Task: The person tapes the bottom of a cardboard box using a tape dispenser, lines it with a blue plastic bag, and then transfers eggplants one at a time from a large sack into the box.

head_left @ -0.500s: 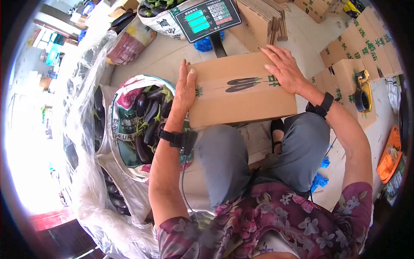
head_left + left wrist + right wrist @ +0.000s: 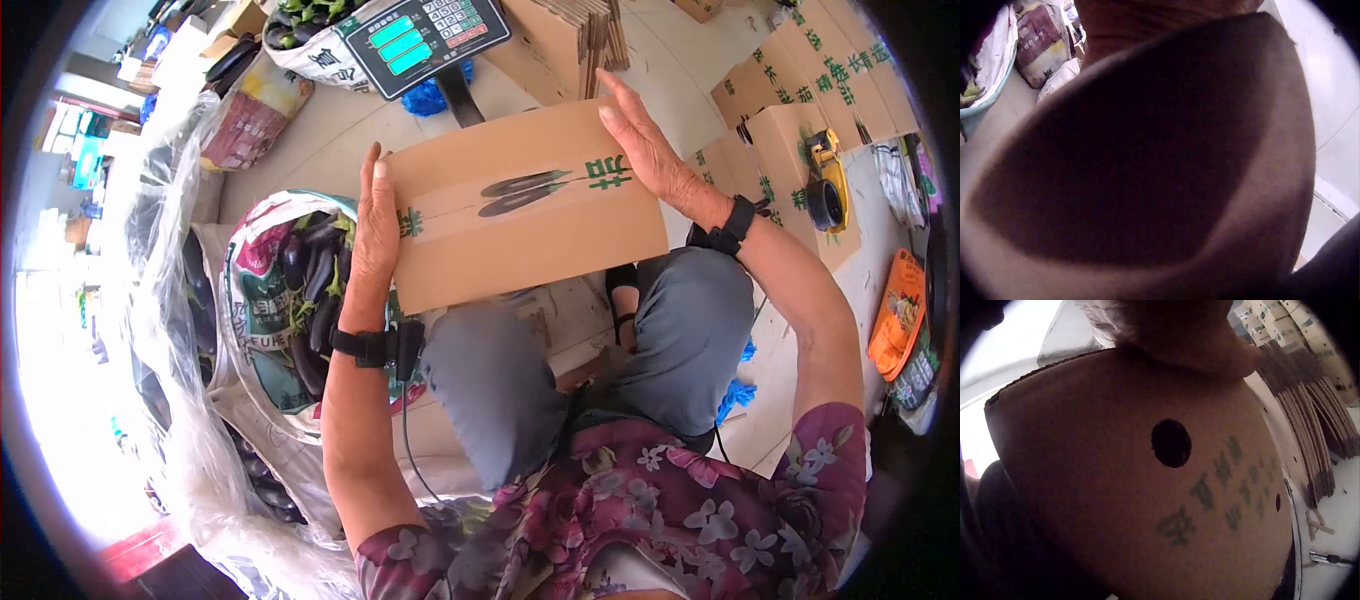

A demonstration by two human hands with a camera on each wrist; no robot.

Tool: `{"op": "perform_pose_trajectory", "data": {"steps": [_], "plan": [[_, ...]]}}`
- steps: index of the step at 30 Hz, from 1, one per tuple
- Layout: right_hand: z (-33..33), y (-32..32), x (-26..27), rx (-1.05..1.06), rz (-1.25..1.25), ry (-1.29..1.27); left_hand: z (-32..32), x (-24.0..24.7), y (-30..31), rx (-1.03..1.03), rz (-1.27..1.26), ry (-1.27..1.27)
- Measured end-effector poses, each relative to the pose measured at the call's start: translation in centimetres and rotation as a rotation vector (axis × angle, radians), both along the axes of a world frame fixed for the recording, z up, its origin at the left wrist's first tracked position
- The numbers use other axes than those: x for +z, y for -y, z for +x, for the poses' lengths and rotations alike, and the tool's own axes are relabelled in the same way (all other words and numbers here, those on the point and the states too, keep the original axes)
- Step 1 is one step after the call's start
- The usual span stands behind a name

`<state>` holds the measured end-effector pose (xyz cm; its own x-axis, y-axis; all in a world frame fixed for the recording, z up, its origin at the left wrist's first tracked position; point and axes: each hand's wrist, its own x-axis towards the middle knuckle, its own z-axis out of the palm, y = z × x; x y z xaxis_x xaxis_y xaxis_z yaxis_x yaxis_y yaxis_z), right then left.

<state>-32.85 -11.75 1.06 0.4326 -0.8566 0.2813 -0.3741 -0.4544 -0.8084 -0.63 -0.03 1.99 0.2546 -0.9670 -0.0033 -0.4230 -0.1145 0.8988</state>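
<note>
A closed cardboard box (image 2: 520, 245) with a picture of dark eggplants and green lettering on top is held above the lap, between both palms. My left hand (image 2: 377, 225) presses against its left end, fingers extended and pointing away from the body. Against the far right end lies my right hand (image 2: 652, 150), its fingers straight and reaching past the corner. In the right wrist view, the box's end panel (image 2: 1085, 450) has a round hole and green characters. A shaded panel (image 2: 1260, 156) of the box fills most of the left wrist view.
Left of the box stands a woven sack (image 2: 265, 340) of eggplants. A scale display (image 2: 425, 45) on a post rises behind it, near a stack of flattened cartons (image 2: 560, 45). On the right, a yellow tape dispenser (image 2: 828, 185) rests on another carton.
The box appears nearer and turned slightly, its left end closer to the body. Both hands have moved with it, and the right fingers have slid outward. The whole scene has shifted left.
</note>
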Motion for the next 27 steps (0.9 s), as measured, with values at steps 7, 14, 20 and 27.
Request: {"op": "perform_pose_trajectory", "data": {"steps": [7,14,20,27], "plan": [[-0.2,-0.1,0.2,0.061,0.021,-0.043,-0.2,0.4,-0.2,0.006,0.019,-0.059],[-0.1,-0.1,0.1,0.030,-0.064,-0.117,-0.2,0.5,-0.4,0.033,0.009,-0.119],[0.1,-0.3,0.5,0.014,-0.091,-0.165,-0.4,0.5,0.0,0.047,0.033,0.020],[0.0,-0.2,0.9,0.036,-0.064,-0.212,-0.2,0.1,-0.1,0.034,0.018,0.020]]}}
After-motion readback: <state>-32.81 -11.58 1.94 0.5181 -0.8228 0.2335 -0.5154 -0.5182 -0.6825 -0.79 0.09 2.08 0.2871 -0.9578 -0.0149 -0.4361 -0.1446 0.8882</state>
